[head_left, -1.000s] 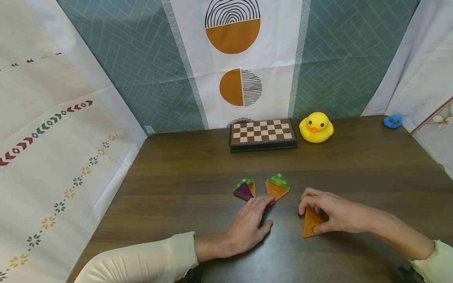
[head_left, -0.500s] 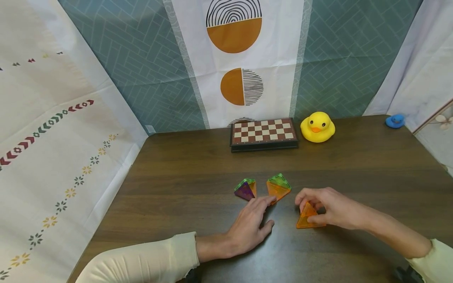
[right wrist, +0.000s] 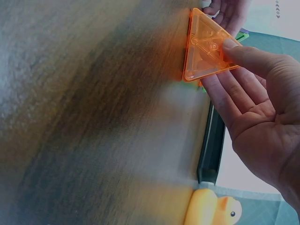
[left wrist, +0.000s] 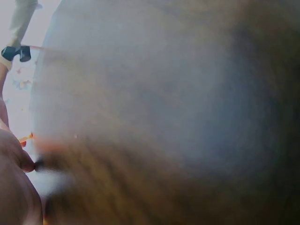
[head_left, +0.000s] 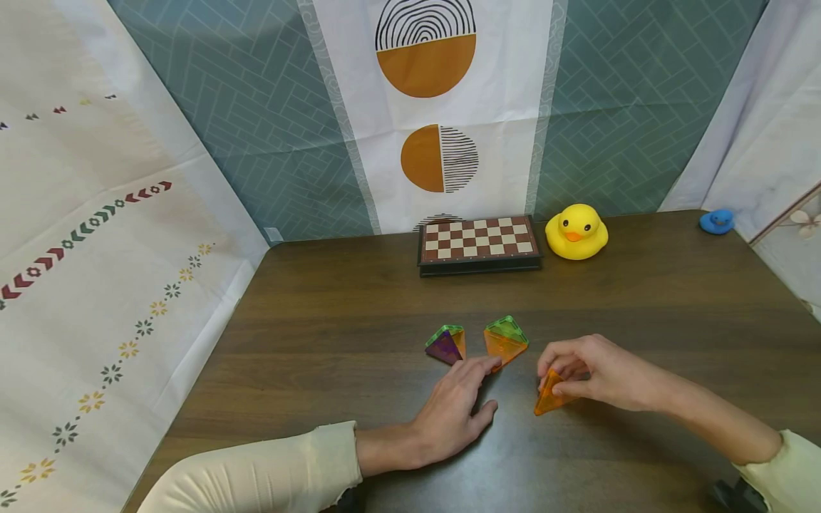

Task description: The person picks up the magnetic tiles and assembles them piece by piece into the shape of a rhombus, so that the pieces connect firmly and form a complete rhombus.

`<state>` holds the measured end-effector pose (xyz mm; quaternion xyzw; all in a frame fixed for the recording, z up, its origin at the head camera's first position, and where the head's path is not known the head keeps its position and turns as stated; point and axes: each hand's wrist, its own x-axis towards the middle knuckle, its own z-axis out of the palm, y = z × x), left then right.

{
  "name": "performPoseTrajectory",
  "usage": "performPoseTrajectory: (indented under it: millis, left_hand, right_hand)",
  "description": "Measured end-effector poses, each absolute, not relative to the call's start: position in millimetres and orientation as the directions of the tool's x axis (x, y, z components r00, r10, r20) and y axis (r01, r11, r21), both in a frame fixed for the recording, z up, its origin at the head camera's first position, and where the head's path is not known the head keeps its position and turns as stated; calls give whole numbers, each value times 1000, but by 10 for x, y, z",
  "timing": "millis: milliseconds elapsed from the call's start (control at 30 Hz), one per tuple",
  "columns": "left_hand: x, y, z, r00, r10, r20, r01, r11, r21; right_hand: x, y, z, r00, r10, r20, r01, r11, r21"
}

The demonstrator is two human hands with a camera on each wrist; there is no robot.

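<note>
My right hand pinches a see-through orange triangular magnetic tile between thumb and fingers. In the right wrist view the orange tile stands on edge, with the thumb on its near face and the fingers behind it. My left hand lies palm down with fingers extended. Its fingertips are at the lower corner of a green and orange tile shape. Left of that sits a purple, green and orange tile shape, its lower corner next to the left fingers. The left wrist view is mostly blurred tabletop.
A folded chessboard box is at the back of the wooden table. Beside it stands a yellow rubber duck. A small blue duck sits in the back right corner. Fabric hangs behind and along the sides.
My right hand has shifted slightly left and away from me, turning the orange tile from a forward-pointing tilt to a more edge-on stance. The left hand stays in place.
</note>
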<state>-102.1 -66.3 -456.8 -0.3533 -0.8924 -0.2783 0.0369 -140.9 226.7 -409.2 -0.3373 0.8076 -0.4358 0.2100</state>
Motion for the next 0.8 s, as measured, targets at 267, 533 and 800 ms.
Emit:
performPoseTrajectory:
  millis: [267,533,800]
  left_hand:
    - [-1021,-665,-4562,-752,612,246,643,598,478]
    - [-1019,-666,-4559,-752,613,242,644,604,470]
    - [-1020,-668,-4551,-750,615,244,647,605,464]
  right_hand:
    - [-1402,2268,-4077,-673,-740,0,-391,356,-849]
    - [-1404,2271,-4079,-664,-742,94,-446,292,-846]
    - [-1420,2246,-4046,-689,-710,148,-510,328,-795]
